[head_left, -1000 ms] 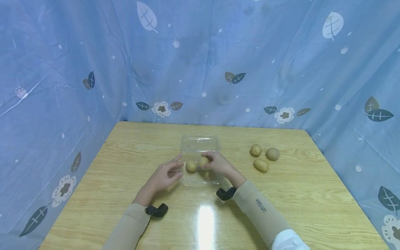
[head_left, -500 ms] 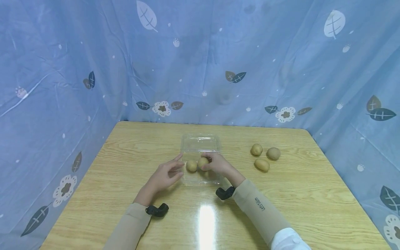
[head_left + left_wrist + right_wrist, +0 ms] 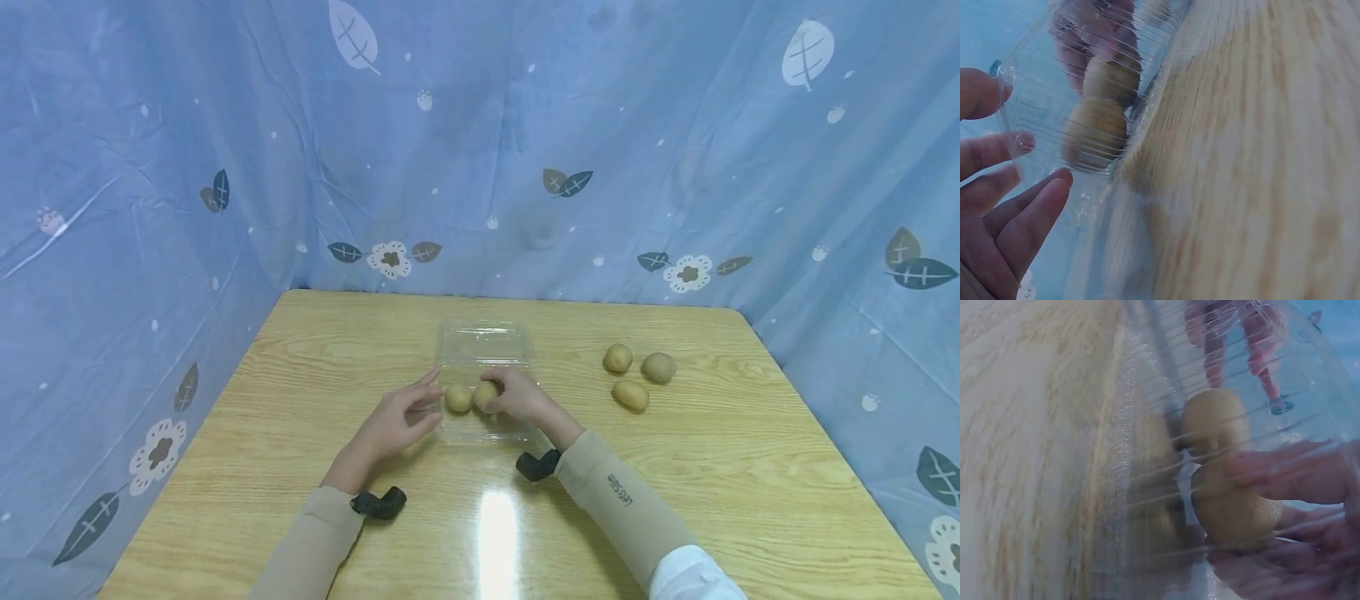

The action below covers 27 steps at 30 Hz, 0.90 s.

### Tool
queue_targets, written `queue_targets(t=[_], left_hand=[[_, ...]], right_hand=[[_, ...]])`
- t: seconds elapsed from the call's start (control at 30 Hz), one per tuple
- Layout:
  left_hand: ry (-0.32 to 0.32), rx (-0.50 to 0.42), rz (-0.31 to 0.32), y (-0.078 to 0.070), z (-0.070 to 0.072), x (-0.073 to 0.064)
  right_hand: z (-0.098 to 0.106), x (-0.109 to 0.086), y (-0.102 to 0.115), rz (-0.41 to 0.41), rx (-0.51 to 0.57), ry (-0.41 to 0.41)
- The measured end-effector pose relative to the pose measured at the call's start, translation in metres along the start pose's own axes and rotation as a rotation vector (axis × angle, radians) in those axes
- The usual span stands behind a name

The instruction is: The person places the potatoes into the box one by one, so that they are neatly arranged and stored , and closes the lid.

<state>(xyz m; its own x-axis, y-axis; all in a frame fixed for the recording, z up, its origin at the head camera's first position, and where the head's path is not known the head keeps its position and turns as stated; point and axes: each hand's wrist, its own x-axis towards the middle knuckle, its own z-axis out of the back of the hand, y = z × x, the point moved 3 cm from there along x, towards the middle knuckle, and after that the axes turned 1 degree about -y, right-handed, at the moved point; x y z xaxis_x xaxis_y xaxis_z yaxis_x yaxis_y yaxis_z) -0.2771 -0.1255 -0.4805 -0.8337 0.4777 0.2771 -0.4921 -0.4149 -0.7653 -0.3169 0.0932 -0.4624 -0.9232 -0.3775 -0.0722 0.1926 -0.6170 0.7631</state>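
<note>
In the head view a clear plastic clamshell container (image 3: 487, 433) lies on the table with its lid (image 3: 483, 342) folded back. One potato (image 3: 458, 397) sits in its left part. Beside it, my right hand (image 3: 521, 396) holds a second potato (image 3: 1232, 509) between thumb and fingers, down inside the container. The two potatoes are side by side and look in contact in the right wrist view. My left hand (image 3: 397, 422) is at the container's left wall, fingers spread and loosely bent, fingertips (image 3: 1022, 142) right at the rim. Clear ribbed plastic overlaps the potatoes in both wrist views.
Three more potatoes lie to the right on the wooden table (image 3: 315, 350): a round one (image 3: 618, 358), a browner one (image 3: 659, 367) and a longer one (image 3: 631, 395). A blue patterned curtain (image 3: 465, 150) stands behind the table and along its sides.
My right hand has shifted slightly left and down with its potato, closing the small gap to the other potato. My left hand stays at the container's wall. The head view has tilted a little.
</note>
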Motion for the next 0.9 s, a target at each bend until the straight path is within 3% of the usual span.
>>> queue_targets(t=[0.3,0.7,0.9], left_hand=[[-0.010,0.001,-0.036,0.0015,-0.0002,0.0002],[-0.003,0.007,-0.011,0.0035,-0.0012,0.0003],[-0.006,0.021,-0.015,0.0018,-0.0009,0.0002]], right_hand=[[-0.0048,-0.0011,-0.0003,-0.005,-0.039,0.009],[-0.0049,-0.0010,-0.0007,0.006,-0.106,-0.009],[-0.0031,-0.0050,0.0031,0.006,-0.089,-0.028]])
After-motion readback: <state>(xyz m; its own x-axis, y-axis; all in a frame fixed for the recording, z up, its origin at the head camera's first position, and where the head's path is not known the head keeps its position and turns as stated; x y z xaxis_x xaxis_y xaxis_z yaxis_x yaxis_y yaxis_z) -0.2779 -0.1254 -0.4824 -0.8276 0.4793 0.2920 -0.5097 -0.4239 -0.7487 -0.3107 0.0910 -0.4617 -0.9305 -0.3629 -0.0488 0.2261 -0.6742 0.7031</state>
